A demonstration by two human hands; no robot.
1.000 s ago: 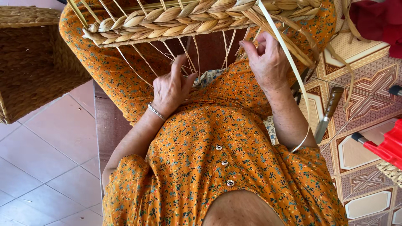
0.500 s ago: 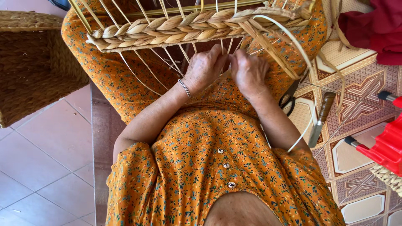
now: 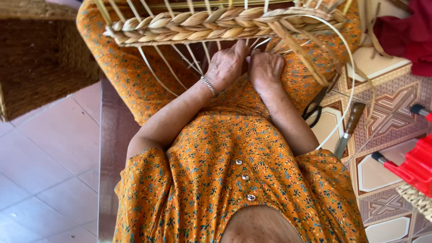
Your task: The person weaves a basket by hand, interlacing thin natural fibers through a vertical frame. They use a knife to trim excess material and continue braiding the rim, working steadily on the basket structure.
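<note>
Overhead, looking down at lap. Left hand (image 3: 228,66) and right hand (image 3: 266,68) side by side, nearly touching, knuckles up, just under braided rim (image 3: 211,24) of half-woven basket (image 3: 288,27) resting across knees. Fingers of both curled forward into loose pale reed stakes (image 3: 157,72) hanging from rim; fingertips hidden among strands, so exact grip unclear. Neither spread flat, both bunched and bent; whether pinching a strand cannot be told. Thin metal bracelet (image 3: 208,84) on left wrist. One long pale strand (image 3: 346,90) arching from rim's right end, down past right forearm toward floor.

Rim: thick plaited band of straw-coloured fibre, running left to right across top of view, tilted slightly. Upright stakes rising beyond it out of frame.

Clothing: orange floral dress (image 3: 234,180) with small buttons down front, covering lap and knees beneath basket.

Surroundings. Finished brown woven basket (image 3: 40,63) at upper left, on pale pink floor tiles (image 3: 49,180). To right, patterned floor tiles (image 3: 387,117) carrying black-handled scissors (image 3: 315,108) just beside right elbow, and wooden-handled tool with metal blade (image 3: 347,130) a little further out, pointing down. Red plastic object (image 3: 416,166) at right edge; dark red cloth (image 3: 405,31) at upper right corner. Edge of another woven piece (image 3: 416,200) below red object.
</note>
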